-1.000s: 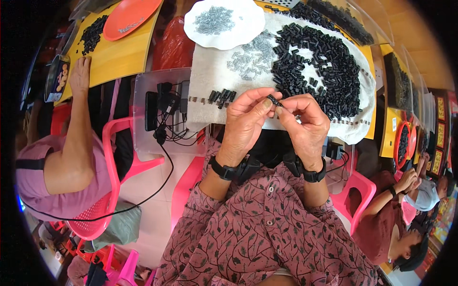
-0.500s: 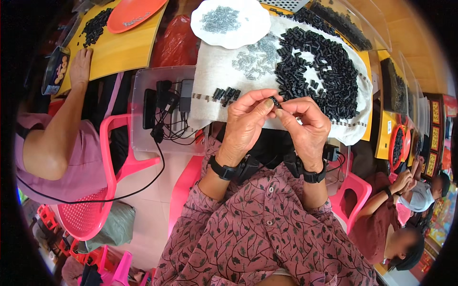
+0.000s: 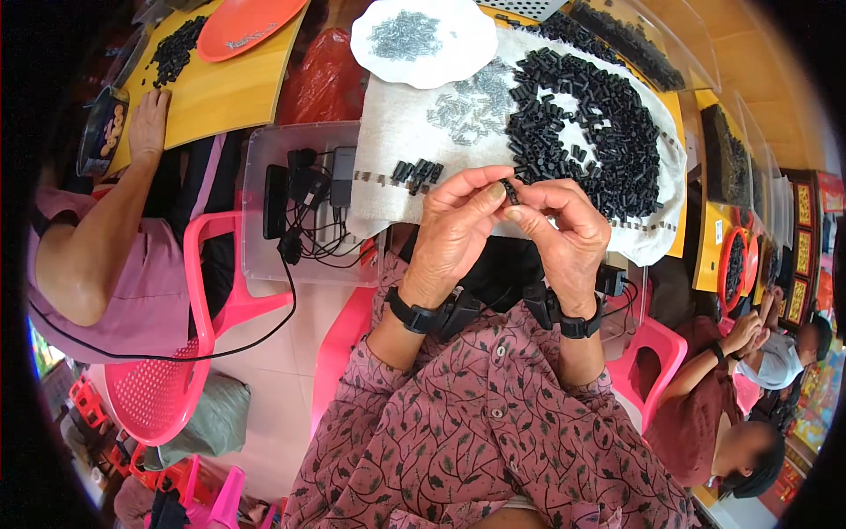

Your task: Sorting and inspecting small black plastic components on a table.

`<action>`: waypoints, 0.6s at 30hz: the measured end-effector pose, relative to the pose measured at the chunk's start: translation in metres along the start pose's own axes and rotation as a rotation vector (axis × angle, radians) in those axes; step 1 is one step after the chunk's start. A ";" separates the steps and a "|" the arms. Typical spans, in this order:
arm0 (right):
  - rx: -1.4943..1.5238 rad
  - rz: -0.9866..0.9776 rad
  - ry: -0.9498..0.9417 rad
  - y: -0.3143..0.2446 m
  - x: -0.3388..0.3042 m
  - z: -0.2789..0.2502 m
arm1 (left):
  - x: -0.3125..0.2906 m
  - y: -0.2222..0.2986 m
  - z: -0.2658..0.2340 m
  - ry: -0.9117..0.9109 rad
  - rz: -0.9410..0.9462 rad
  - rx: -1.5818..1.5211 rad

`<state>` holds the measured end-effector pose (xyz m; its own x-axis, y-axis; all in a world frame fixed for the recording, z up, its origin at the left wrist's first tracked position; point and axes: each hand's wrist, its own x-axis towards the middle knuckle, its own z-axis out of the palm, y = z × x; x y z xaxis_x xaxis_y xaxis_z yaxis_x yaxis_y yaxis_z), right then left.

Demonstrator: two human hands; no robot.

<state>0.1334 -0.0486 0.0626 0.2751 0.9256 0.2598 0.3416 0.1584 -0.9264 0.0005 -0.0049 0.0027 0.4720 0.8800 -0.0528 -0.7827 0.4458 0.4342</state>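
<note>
Between the fingertips of my left hand (image 3: 458, 225) is a small black cylindrical piece (image 3: 508, 191), pinched by thumb and forefinger. My right hand (image 3: 564, 225) closes its thumb and forefinger at the same piece's near end; whether it also grips a tiny clear part is hidden. Both hands hover over the near edge of a white cloth (image 3: 397, 115). On the cloth, a big heap of black cylindrical pieces (image 3: 617, 176) spreads to the right. Small clear pieces (image 3: 471, 110) lie loose left of it, and a short row of black pieces (image 3: 418, 174) sits by my left hand.
A white scalloped plate (image 3: 485, 53) of clear pieces stands at the far edge. Under the table, a clear plastic bin (image 3: 264, 238) holds cables and adapters. To the left, a co-worker's arm (image 3: 115, 229) rests at a yellow table (image 3: 203, 106). Other people sit at right.
The black piece has turned slightly between my fingertips, and my right thumb has shifted a little. Both hands otherwise stay in place.
</note>
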 end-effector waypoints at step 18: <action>-0.172 -0.121 -0.037 -0.004 0.001 -0.004 | -0.001 0.003 -0.003 -0.052 0.005 0.093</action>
<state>0.1354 -0.0495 0.0679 0.1905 0.9160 0.3531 0.5196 0.2111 -0.8279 -0.0040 -0.0043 0.0013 0.4908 0.8712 -0.0048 -0.7450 0.4226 0.5162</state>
